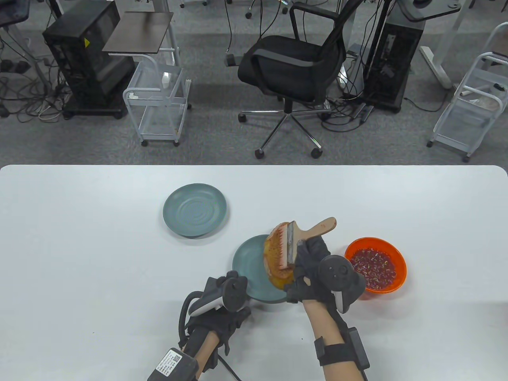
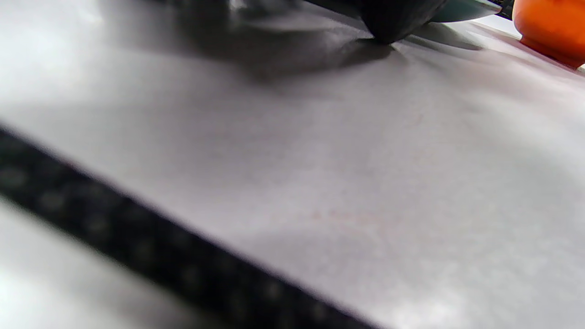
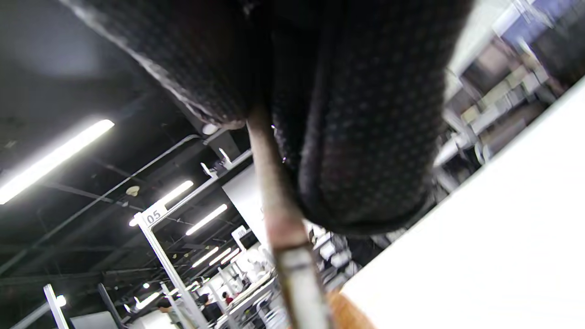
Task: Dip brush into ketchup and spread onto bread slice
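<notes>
— Bread [image 1: 274, 265] lay under the brush's bristles, on the right half of the nearer teal plate [image 1: 247, 268], just ahead and left of the right hand [image 1: 313, 270]. Agreed?

— Yes. That hand's fingers were curled round the brush [image 1: 295, 244] by its metal band, the wooden handle pointing up and away to the right, the bristles flat on the slice. Its long axis ran from the slice toward the far right.

— And the ketchup?

— In the orange bowl [image 1: 376, 265], just to the right of that hand, so a re-dip would have been a short swing right, I'd judge.

— The left hand [image 1: 222, 305]?

— At the plate's near-left rim, nearer the plate than the bowl. Whether it gripped the rim or merely rested there, I couldn't tell; the tracker hid its fingers.

— The other teal plate [image 1: 195, 210]?

— Farther back to the left, apart from both hands.
</notes>
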{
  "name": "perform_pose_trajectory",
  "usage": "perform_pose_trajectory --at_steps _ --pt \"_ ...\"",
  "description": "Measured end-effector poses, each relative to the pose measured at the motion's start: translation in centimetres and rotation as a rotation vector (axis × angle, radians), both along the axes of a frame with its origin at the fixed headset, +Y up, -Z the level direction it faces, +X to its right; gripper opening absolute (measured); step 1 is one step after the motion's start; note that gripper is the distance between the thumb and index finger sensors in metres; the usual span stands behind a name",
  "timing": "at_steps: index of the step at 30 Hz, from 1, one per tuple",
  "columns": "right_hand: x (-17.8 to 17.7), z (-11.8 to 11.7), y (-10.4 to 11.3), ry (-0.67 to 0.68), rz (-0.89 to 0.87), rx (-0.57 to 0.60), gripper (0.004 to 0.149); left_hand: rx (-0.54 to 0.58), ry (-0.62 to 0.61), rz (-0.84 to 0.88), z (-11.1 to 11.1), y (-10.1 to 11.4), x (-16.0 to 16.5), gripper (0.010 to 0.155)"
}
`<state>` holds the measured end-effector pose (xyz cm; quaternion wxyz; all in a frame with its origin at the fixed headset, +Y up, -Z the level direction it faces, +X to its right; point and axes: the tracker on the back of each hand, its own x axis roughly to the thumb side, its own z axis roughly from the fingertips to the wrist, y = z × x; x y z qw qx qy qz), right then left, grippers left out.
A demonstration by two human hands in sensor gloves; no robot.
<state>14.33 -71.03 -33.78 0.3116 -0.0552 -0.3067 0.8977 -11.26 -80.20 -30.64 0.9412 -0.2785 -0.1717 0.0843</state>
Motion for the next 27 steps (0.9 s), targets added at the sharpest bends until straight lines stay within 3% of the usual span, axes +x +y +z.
perform_pose_trajectory --at_steps 3,6,10,15,18,23,27 --pt "-0.1 0.2 0.4 0.041 -0.063 0.001 0.047 -0.002 0.0 -0.004 0.0 0.0 0.0 0.073" --pt "-1.0 -0.1 -0.5 0.146 -0.213 -0.074 0.047 -0.002 0.001 -0.003 0.0 0.0 0.0 0.073" --pt "-1.1 -0.3 -1.0 0.133 -0.155 -0.128 0.047 -0.005 -0.001 0.003 0.0 0.0 -0.1 0.073" --pt "0.5 0.3 0.8 0.035 0.035 -0.042 0.047 -0.005 -0.003 -0.001 0.0 0.0 0.0 0.073" --pt "1.2 0.9 1.9 0.039 0.032 0.006 0.046 -0.008 0.011 -0.002 0.0 0.1 0.0 0.072" --pt "1.5 2.3 3.1 0.153 -0.034 0.072 0.046 -0.027 0.028 0.017 -0.2 0.5 -0.2 0.071" --pt "1.5 3.4 3.9 0.273 -0.06 0.116 0.046 0.026 0.068 0.17 -0.3 2.0 -1.3 0.068"
